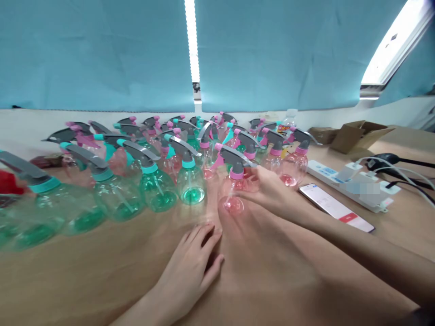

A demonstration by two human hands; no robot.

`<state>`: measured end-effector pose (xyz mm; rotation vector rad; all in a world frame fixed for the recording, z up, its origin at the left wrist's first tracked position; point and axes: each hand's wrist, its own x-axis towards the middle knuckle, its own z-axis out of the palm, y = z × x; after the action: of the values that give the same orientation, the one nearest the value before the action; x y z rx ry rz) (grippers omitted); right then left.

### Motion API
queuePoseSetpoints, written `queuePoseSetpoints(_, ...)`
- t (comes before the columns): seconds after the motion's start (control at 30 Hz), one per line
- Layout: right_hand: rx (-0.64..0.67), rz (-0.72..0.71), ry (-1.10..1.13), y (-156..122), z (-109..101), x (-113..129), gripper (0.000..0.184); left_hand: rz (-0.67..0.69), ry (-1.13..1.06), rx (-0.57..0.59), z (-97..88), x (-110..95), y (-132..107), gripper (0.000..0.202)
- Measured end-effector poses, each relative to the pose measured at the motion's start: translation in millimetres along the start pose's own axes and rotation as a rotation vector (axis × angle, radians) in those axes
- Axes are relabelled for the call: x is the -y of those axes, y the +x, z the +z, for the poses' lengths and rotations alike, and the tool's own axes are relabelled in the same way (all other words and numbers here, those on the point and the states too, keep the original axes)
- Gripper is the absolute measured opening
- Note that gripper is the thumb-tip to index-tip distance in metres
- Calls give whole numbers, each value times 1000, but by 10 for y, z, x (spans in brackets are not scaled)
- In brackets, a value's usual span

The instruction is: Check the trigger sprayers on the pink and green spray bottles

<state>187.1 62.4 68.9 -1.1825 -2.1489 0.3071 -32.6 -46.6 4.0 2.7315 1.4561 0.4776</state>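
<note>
My right hand [268, 190] is wrapped around a pink clear spray bottle [234, 188] with a grey trigger head and pink collar, standing upright on the brown table [102, 271]. My left hand [190, 267] lies flat on the table just in front of that bottle, fingers stretched out, holding nothing. A green clear spray bottle [190, 181] stands right beside the pink one on its left. Several more green and pink spray bottles [136, 154] crowd the table behind and to the left.
A phone [336, 207] lies screen up to the right of my right hand. Behind it sit a white power strip [343, 183] with plugged cables [401, 174] and open cardboard boxes [356, 133]. A blue curtain [102, 54] hangs along the back.
</note>
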Motion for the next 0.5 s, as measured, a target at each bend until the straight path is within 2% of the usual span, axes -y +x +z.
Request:
queuePoseSetpoints(0.4, -39, -48, -2, 477, 321, -50, 43, -4, -34, -22, 25, 9, -49, 37)
queuePoseSetpoints(0.5, -43, -54, 16, 530, 368, -74, 50, -2, -37, -34, 26, 6, -49, 37)
